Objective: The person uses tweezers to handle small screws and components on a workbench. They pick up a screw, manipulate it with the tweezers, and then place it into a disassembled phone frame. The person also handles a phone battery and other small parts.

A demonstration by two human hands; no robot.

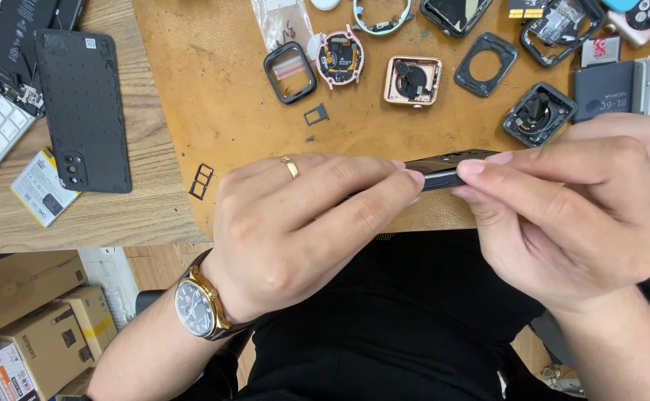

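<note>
Cluttered orange mat [213, 89] over a wooden bench, seen from my head cam. Left hand [295, 230] was curled closed, thumb and fingertips pinching one end of a thin dark phone [447, 167] held edge-on. Right hand [570, 215] was closed on the other end, fingers pinched along the edge. Phone sat in the air just above the mat's near edge, over my lap, touching nothing else.

Risks, as I judged them: grip was fingertips only, so a slip would have dropped the phone off the bench edge. Twisting both ends could have bent or cracked it. A tray [201, 181] lay just left of my left hand, a smaller tray [316, 114] beyond it; a wrist sweep could have knocked either off. Watch cases [414, 80] lay farther back, well apart.
</note>
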